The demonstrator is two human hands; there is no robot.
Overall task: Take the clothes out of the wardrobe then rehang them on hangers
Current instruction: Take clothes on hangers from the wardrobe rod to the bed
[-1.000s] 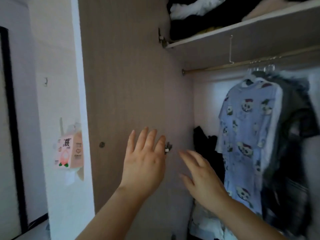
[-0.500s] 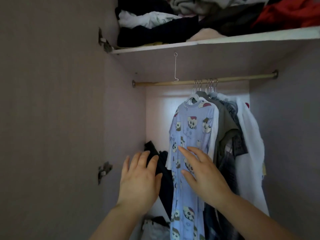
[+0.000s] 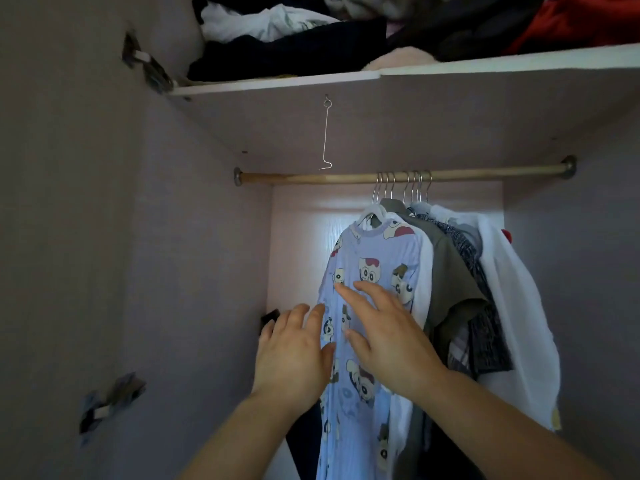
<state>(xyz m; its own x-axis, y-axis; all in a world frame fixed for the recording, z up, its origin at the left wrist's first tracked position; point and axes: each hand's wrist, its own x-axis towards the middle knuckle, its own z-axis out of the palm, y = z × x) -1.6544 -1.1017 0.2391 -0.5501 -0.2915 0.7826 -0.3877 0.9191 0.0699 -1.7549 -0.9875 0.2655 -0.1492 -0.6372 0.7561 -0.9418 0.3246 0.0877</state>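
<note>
A light blue cartoon-print garment (image 3: 374,265) hangs on a white hanger (image 3: 372,211) at the front of several clothes on a wooden rail (image 3: 304,177) inside the open wardrobe. Behind it hang an olive shirt (image 3: 446,268), a dark patterned garment (image 3: 485,327) and a white garment (image 3: 512,306). My right hand (image 3: 384,337) is raised with fingers spread, in front of the blue garment's chest. My left hand (image 3: 294,355) is open at the garment's left edge, fingertips near the fabric. Neither hand holds anything.
A shelf (image 3: 450,67) above the rail carries a pile of folded and crumpled clothes (image 3: 311,36). A thin wire hook (image 3: 325,136) dangles below the shelf. The wardrobe door (image 3: 62,237) stands open at left with hinges. Dark clothing lies low behind my left hand.
The view swung right from the door into the wardrobe. Both hands moved up and rightward onto the front of the blue garment.
</note>
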